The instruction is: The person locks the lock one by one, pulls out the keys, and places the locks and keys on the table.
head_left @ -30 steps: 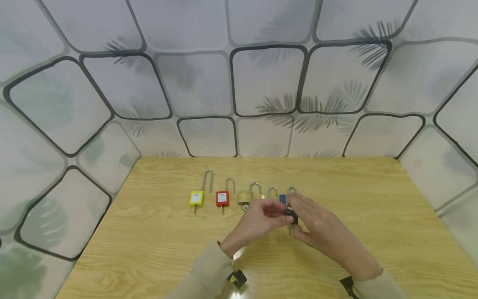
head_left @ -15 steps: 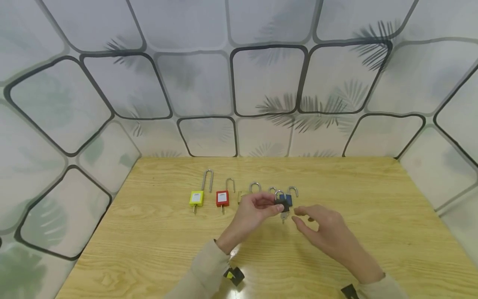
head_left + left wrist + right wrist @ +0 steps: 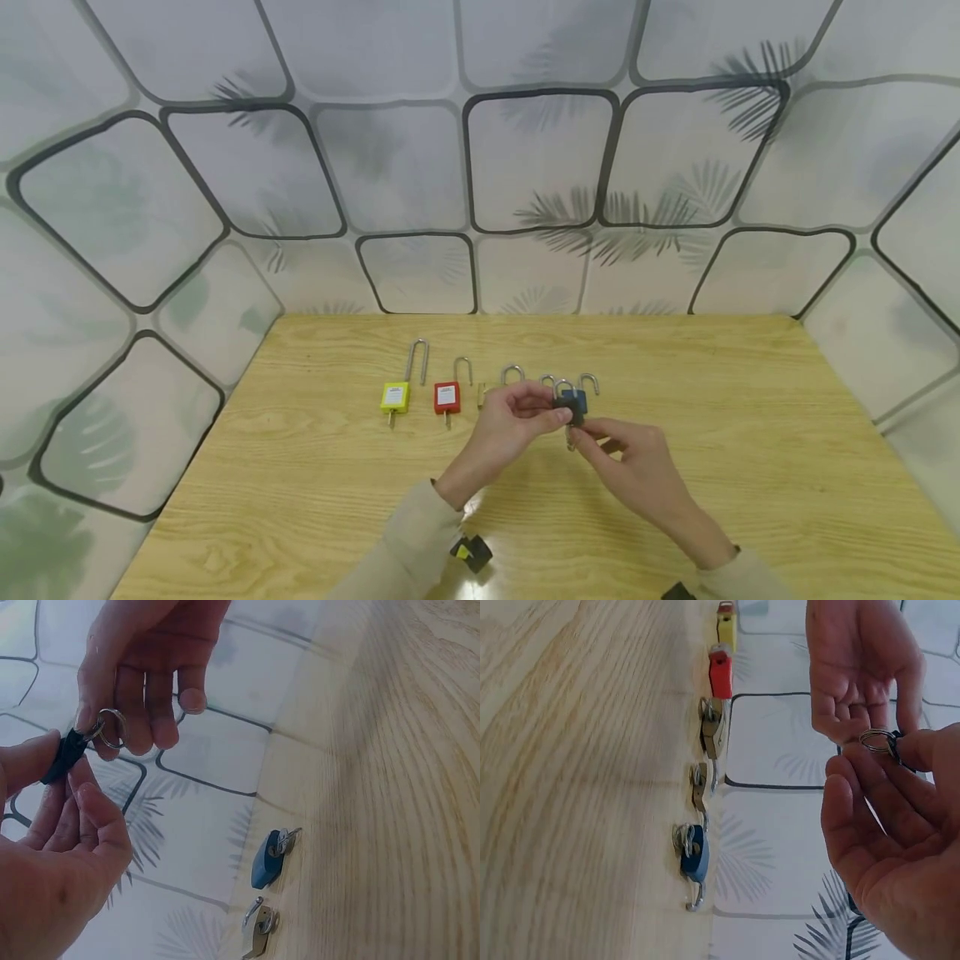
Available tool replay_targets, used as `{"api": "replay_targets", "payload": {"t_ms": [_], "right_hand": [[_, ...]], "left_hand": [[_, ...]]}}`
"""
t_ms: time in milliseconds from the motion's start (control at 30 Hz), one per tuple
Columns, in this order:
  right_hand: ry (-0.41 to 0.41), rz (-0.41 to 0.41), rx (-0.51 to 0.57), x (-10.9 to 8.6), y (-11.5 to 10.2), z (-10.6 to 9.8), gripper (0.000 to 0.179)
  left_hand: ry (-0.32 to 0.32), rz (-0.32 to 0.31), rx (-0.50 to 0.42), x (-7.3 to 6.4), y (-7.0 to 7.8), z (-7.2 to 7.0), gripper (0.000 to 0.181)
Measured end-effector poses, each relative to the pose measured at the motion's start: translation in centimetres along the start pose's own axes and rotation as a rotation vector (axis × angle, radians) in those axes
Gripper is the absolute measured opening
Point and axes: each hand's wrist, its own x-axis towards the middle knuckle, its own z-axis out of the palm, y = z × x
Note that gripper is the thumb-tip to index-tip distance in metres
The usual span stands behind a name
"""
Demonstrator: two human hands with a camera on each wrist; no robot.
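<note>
My left hand (image 3: 517, 421) holds a black padlock (image 3: 567, 407) above the table, thumb on its near face and fingers behind. The padlock's shackle points up in the head view. From its lower end hangs a key ring (image 3: 114, 729). My right hand (image 3: 633, 467) pinches at the key, right below the padlock's body, with thumb and forefinger; the other fingers are bent loosely in the right wrist view. The key itself is mostly hidden by the fingertips. Just behind the black padlock, a blue padlock (image 3: 695, 855) stands on the table with its shackle swung open.
In a row on the wooden table (image 3: 300, 500) are a yellow padlock (image 3: 395, 397), a red padlock (image 3: 447, 397), a brass padlock (image 3: 714, 731) and a smaller brass padlock (image 3: 700, 787), shackles raised, keys attached. My left hand partly covers the brass ones. A patterned wall (image 3: 540, 167) rises behind.
The right hand let go of the black padlock and drew back to the right, then came in again to pinch the key. The left hand moved the padlock slightly left and up.
</note>
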Motion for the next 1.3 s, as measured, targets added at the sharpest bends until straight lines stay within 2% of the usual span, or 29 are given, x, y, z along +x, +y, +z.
{"api": "replay_targets", "payload": {"t_ms": [233, 367, 467, 767, 1133, 1300], "right_hand": [[-0.039, 0.136, 0.086, 0.09, -0.42, 0.3, 0.01], [-0.087, 0.243, 0.16, 0.21, -0.72, 0.24, 0.013], [-0.11, 0.287, 0.199, 0.34, -0.85, 0.16, 0.015], [-0.134, 0.312, 0.244, 0.44, -0.92, -0.01, 0.013], [-0.158, 0.343, 0.256, 0.39, -0.86, -0.39, 0.014], [-0.2, 0.363, 0.261, -0.08, -0.59, -0.6, 0.013]], "left_hand": [[0.004, 0.031, -0.009, 0.03, -0.04, -0.1, 0.025], [0.024, 0.032, -0.018, 0.06, -0.2, -0.08, 0.026], [0.047, 0.027, -0.04, 0.11, -0.29, 0.01, 0.027], [0.08, 0.027, -0.125, 0.04, -0.29, 0.28, 0.028], [0.105, 0.059, -0.161, 0.09, -0.79, 0.47, 0.029], [0.173, 0.037, -0.237, 0.42, -0.4, -0.42, 0.025]]}}
